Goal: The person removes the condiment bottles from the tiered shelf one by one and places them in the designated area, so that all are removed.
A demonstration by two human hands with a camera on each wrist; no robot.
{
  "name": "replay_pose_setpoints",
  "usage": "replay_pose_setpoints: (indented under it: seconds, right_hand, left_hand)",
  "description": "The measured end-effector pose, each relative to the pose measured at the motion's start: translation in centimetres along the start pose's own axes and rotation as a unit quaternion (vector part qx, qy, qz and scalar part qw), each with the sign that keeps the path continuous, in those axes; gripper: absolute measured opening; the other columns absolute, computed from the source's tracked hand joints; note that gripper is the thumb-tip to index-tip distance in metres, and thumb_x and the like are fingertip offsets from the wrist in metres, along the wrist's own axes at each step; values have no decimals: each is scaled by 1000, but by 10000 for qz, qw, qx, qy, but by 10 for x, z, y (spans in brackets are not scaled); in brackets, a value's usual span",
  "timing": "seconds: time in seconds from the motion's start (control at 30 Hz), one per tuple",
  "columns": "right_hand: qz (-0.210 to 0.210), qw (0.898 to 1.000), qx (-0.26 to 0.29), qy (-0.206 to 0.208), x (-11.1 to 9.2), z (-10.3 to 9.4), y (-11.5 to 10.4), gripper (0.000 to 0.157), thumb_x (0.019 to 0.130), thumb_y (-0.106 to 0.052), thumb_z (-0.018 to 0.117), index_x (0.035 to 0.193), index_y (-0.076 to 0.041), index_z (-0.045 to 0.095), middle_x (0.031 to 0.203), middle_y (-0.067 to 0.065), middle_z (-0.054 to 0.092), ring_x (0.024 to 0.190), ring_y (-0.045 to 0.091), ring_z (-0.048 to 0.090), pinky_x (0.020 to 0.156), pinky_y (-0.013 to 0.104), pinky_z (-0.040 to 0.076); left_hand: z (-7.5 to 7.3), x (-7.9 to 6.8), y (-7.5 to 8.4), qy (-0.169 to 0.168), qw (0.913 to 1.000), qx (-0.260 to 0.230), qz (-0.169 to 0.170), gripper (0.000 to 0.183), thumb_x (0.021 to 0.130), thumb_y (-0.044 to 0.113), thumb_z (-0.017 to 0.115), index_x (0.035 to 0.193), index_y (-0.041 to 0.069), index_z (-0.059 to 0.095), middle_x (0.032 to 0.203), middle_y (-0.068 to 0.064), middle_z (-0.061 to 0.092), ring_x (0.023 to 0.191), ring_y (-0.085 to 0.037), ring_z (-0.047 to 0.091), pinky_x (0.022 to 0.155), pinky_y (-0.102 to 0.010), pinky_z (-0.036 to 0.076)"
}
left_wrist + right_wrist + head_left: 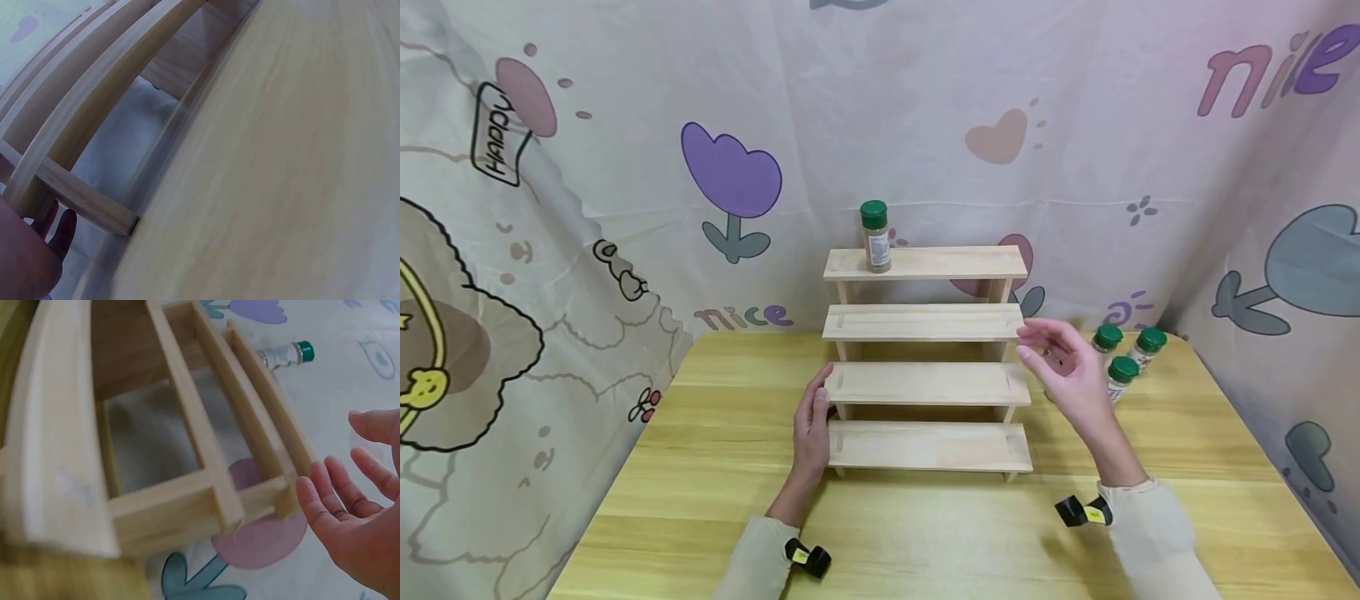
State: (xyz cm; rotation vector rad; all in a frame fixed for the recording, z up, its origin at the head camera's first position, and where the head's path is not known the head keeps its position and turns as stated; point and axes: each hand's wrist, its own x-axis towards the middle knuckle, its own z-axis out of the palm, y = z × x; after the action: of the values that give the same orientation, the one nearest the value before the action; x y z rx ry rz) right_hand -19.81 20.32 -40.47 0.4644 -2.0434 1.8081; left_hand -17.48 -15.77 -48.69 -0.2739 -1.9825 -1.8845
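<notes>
A four-step wooden shelf rack (925, 383), made of pale planks, stands on the table. My left hand (811, 425) rests along its left end beside the lower steps, its fingers fairly straight. In the left wrist view, that hand's fingertips (62, 234) show by the rack's side rail. Near the right end of the second step from the top is my right hand (1071, 371), fingers loosely spread and holding nothing. The right wrist view shows the right hand (356, 525) beside the rack's planks. One green-capped spice jar (877, 237) stands upright on the top step, left of its middle.
Several more green-capped jars (1122, 379) stand on the wooden table (700, 467) right of the rack, partly behind my right hand. A patterned cloth (895, 100) hangs behind the table and along both sides.
</notes>
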Motion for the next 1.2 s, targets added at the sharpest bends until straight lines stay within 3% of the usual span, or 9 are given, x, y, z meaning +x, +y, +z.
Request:
replay_pose_setpoints:
  seconds: [0.57, 0.87, 1.2]
  right_hand:
    - [-413, 9968, 537, -417, 47, 39, -34, 36, 96, 0, 70, 131, 3, 61, 122, 24, 63, 110, 28, 64, 94, 27, 55]
    - [-471, 9974, 196, -500, 75, 57, -55, 38, 95, 2, 70, 131, 6, 60, 121, 28, 63, 108, 26, 65, 94, 25, 54]
    - [-499, 9961, 197, -696, 116, 82, -67, 39, 96, -14, 74, 132, -4, 63, 119, 14, 68, 111, 22, 66, 93, 29, 56]
  left_hand:
    - [0, 0, -1, 53, 10000, -62, -23, 41, 112, 6, 34, 148, -5, 49, 156, -17, 46, 144, -27, 39, 112, -19, 36]
    - [0, 1, -2, 57, 10000, -19, -13, 40, 112, 6, 35, 147, -5, 50, 155, -16, 48, 144, -26, 39, 112, -20, 36]
    - [0, 1, -1, 45, 10000, -63, -21, 41, 112, 6, 34, 148, -5, 49, 156, -16, 47, 143, -27, 40, 111, -20, 37]
